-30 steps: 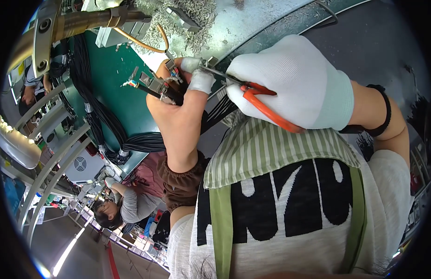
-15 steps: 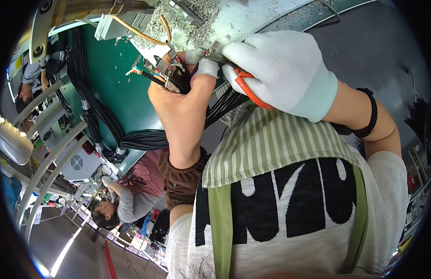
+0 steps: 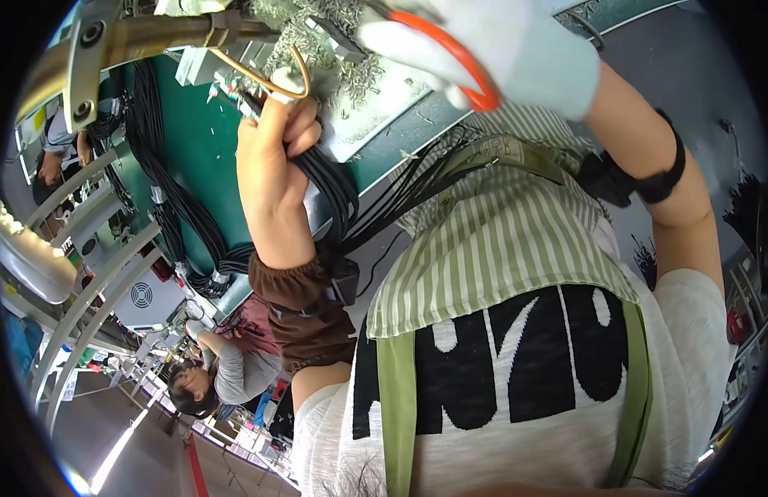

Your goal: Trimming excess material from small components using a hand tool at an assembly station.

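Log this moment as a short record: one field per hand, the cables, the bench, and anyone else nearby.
left hand: bare, closed around a bundle of black cables, fingertip wrapped in white
right hand: in a white glove, holding orange-handled cutters; tool tip out of view
bench: green top, littered with pale wire offcuts
nearby: another person seated lower left

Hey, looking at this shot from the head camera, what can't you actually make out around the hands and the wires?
- Right hand in a white glove: its fingertips are cut off by the top edge.
- Orange-handled tool: only a handle loop shows; the working end is out of frame.
- Left hand: its palm side faces away.
- Black wire bundle: the gripped part and wire ends are hidden behind the fingers.
- Small metal scraps on the white tray: too small to identify.
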The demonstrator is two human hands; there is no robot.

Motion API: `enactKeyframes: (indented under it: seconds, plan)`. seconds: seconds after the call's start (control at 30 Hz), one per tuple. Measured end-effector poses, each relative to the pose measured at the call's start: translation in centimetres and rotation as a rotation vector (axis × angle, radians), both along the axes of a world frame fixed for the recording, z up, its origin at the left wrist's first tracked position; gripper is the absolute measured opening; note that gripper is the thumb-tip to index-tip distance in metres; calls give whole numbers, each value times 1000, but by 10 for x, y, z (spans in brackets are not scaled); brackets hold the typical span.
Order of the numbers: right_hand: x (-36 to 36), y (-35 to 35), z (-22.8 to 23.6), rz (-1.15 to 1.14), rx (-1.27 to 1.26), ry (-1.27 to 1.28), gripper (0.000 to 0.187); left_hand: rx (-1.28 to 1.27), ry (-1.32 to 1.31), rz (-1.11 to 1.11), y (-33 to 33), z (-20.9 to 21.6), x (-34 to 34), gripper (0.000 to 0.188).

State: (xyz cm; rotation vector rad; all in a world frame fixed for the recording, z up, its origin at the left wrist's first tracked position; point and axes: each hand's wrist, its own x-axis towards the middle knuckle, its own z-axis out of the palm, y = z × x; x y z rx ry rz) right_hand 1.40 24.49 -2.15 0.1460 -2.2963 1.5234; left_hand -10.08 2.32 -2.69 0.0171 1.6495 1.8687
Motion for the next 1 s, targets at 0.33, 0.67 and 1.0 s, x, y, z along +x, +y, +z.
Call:
enactKeyframes:
  seconds: [0.33, 0.67, 1.0]
  plan:
    - [-73, 7, 3, 387, -407, -533, 24, -82, 111, -215, 13, 1, -21, 35]
    - [-49, 9, -4, 500, -719, -519, 29, -303, 413, -186, 23, 18, 10, 31]
    - [-17, 11, 9, 454, -636, -593, 31, -339, 467, -107, 32, 25, 42, 27]
